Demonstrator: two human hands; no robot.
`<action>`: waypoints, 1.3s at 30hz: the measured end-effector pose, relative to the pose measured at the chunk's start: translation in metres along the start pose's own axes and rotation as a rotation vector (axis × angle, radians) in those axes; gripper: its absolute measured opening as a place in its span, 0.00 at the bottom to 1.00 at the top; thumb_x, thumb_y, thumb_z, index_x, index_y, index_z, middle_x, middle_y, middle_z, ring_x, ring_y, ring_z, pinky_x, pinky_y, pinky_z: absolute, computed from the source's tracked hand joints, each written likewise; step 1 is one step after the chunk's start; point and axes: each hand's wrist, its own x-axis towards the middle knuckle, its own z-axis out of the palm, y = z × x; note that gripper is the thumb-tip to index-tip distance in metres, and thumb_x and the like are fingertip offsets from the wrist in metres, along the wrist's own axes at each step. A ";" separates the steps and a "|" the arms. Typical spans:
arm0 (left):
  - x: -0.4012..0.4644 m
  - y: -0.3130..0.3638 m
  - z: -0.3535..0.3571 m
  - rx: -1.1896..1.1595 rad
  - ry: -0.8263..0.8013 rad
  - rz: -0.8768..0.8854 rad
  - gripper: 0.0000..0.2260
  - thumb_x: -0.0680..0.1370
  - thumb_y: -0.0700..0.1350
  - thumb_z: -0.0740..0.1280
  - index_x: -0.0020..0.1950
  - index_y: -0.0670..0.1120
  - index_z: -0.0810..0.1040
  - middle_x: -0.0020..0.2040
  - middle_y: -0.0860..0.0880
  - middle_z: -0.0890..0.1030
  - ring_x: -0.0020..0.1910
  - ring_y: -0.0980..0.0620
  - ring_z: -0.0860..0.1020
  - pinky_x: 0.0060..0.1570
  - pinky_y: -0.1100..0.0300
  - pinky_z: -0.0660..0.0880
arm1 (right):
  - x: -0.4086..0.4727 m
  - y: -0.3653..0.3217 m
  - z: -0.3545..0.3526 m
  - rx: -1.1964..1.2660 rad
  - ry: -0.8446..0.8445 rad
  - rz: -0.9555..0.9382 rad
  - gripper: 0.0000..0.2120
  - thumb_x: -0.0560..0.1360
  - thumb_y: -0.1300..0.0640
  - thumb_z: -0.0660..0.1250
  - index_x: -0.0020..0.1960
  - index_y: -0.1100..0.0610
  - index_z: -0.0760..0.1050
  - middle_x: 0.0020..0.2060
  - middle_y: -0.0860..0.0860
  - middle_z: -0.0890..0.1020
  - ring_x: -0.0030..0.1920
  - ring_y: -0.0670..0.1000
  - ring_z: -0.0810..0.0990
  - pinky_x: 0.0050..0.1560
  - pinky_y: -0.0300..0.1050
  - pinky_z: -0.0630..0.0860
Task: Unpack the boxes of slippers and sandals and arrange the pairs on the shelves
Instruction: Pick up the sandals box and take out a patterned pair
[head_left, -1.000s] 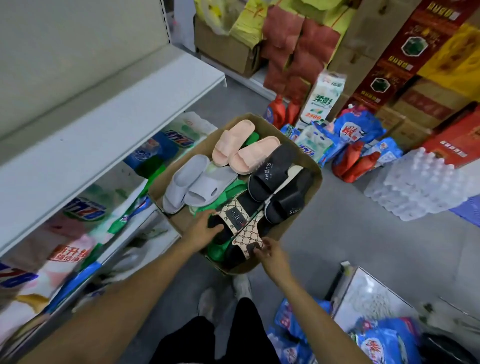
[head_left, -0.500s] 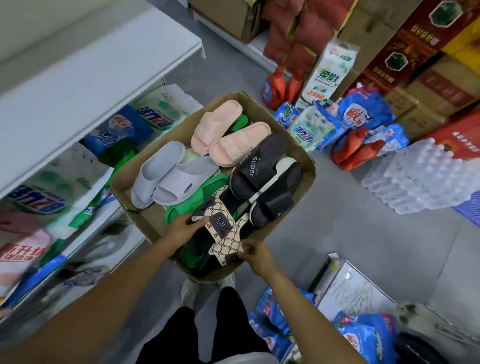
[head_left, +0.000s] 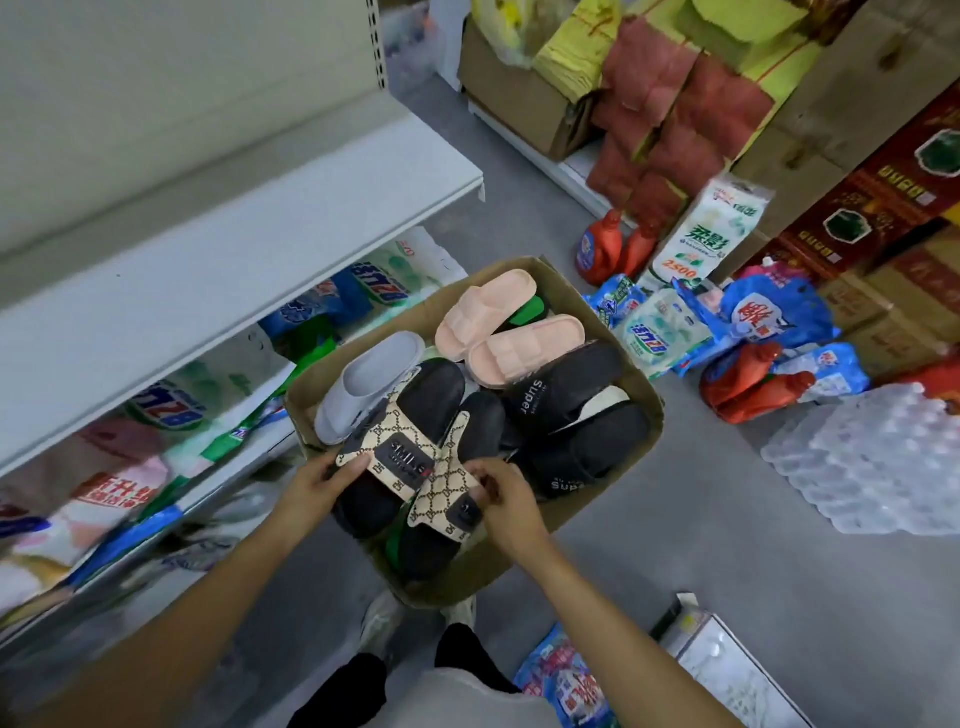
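Observation:
An open cardboard box (head_left: 647, 400) of slippers stands on the floor in front of me. I hold a pair of black slippers with beige patterned straps above its near end. My left hand (head_left: 317, 483) grips the left patterned slipper (head_left: 410, 415) at its strap. My right hand (head_left: 506, 493) pinches the strap of the right patterned slipper (head_left: 441, 499). Inside the box lie a pink pair (head_left: 506, 332), a grey slipper (head_left: 369, 384), a black "Super" pair (head_left: 563, 395) and green slippers (head_left: 524, 314) underneath. A bare white shelf (head_left: 234, 270) runs along my left.
Detergent bags (head_left: 171, 410) fill the lower shelf on the left. Detergent bottles and bags (head_left: 748, 332), a tissue pack (head_left: 701, 234), wrapped water bottles (head_left: 872, 457) and stacked cartons (head_left: 883, 182) crowd the floor to the right. A flat box (head_left: 727, 670) lies by my right foot.
Both hands have lifted the patterned pair up out of the box's near end, now covering one grey slipper. The view has tilted back up toward the shelf.

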 end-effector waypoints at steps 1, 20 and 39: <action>0.003 0.005 0.002 -0.021 0.025 0.010 0.08 0.75 0.57 0.73 0.50 0.57 0.85 0.46 0.64 0.85 0.53 0.58 0.82 0.61 0.55 0.75 | 0.011 -0.007 -0.003 -0.024 0.014 -0.030 0.14 0.76 0.68 0.65 0.58 0.56 0.80 0.47 0.41 0.76 0.50 0.43 0.72 0.51 0.27 0.65; 0.065 -0.025 0.045 -0.400 0.250 -0.235 0.18 0.82 0.44 0.66 0.71 0.42 0.74 0.67 0.42 0.79 0.64 0.43 0.77 0.61 0.51 0.73 | 0.100 0.076 0.028 0.300 0.089 0.347 0.19 0.77 0.57 0.71 0.66 0.57 0.73 0.59 0.58 0.81 0.59 0.55 0.79 0.66 0.56 0.74; 0.067 -0.036 0.055 -0.534 0.265 -0.189 0.18 0.80 0.56 0.67 0.71 0.59 0.75 0.65 0.54 0.81 0.62 0.52 0.80 0.65 0.51 0.75 | 0.093 0.065 0.044 1.112 -0.078 0.569 0.18 0.81 0.49 0.60 0.69 0.49 0.74 0.65 0.53 0.80 0.59 0.53 0.78 0.65 0.50 0.70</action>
